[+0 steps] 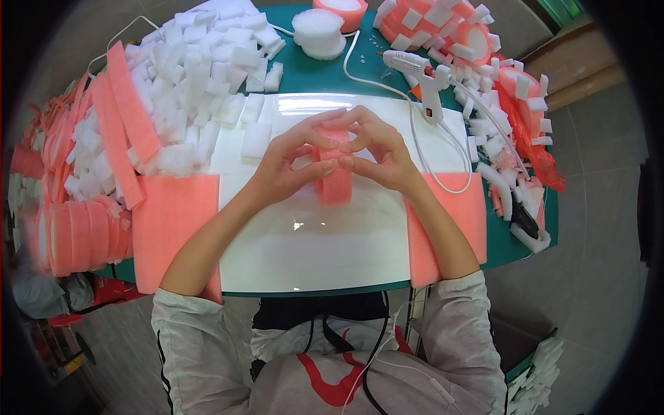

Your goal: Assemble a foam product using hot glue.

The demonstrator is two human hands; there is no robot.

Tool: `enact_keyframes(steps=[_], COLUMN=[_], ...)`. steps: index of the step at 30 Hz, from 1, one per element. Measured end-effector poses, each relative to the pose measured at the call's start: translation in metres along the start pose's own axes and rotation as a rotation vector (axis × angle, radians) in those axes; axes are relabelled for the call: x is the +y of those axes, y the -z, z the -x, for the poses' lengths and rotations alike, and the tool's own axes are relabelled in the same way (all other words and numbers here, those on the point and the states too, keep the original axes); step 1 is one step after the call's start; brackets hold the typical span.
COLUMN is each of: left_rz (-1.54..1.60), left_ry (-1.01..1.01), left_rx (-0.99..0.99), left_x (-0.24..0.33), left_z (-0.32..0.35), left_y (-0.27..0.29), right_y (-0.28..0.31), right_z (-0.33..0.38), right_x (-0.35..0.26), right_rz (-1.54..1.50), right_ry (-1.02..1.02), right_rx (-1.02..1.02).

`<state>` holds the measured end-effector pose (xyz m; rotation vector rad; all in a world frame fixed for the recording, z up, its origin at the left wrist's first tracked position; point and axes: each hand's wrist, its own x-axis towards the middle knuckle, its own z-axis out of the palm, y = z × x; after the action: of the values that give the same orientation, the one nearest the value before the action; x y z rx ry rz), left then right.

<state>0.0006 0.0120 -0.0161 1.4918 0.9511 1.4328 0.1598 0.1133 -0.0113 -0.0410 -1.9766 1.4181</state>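
Observation:
Between my two hands, above the white glossy board (311,252), is a pink foam ring (336,187), held up on its edge. My left hand (294,152) grips its left side, thumb on the near face and fingers over the top. My right hand (380,149) pinches the same ring from the right, thumb and fingertips close to the left thumb. The fingers hide much of its upper part. A white foam block (256,140) lies on the board beside my left hand.
White foam blocks (200,76) heap at the far left, with pink foam strips (124,117) and stacked pink rolls (72,238) beside them. A white glue gun (422,76) with a cord lies at the far right. Pink foam pads (176,228) flank the board.

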Motion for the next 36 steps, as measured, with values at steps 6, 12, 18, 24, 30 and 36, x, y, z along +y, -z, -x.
enact_keyframes(steps=[6, 12, 18, 24, 30, 36], left_rz=[-0.004, 0.007, -0.003, 0.013, 0.011, -0.004], left_ry=[0.007, 0.01, -0.021, 0.014, 0.05, 0.052], left_rx=[0.008, 0.012, 0.013, 0.006, 0.004, 0.01], left_x=[-0.0004, -0.0009, -0.003, -0.0007, 0.0018, 0.0026], left_z=[0.0, 0.001, 0.0007, 0.0008, 0.0009, 0.0016], left_y=[-0.0001, -0.0006, -0.0004, -0.0008, -0.0008, -0.0018], right_y=[0.0005, 0.0001, 0.0042, 0.0018, 0.0009, 0.0011], right_z=[0.0002, 0.0001, 0.0013, 0.0008, -0.0003, -0.0002], right_x=[0.0002, -0.0001, 0.0011, 0.0022, 0.0005, 0.0023], right_rz=[0.022, 0.011, -0.016, 0.028, 0.024, 0.026], right_ry=[-0.008, -0.005, -0.021, 0.006, 0.002, 0.014], right_rx=[0.0, -0.001, -0.052, -0.007, -0.007, -0.009])
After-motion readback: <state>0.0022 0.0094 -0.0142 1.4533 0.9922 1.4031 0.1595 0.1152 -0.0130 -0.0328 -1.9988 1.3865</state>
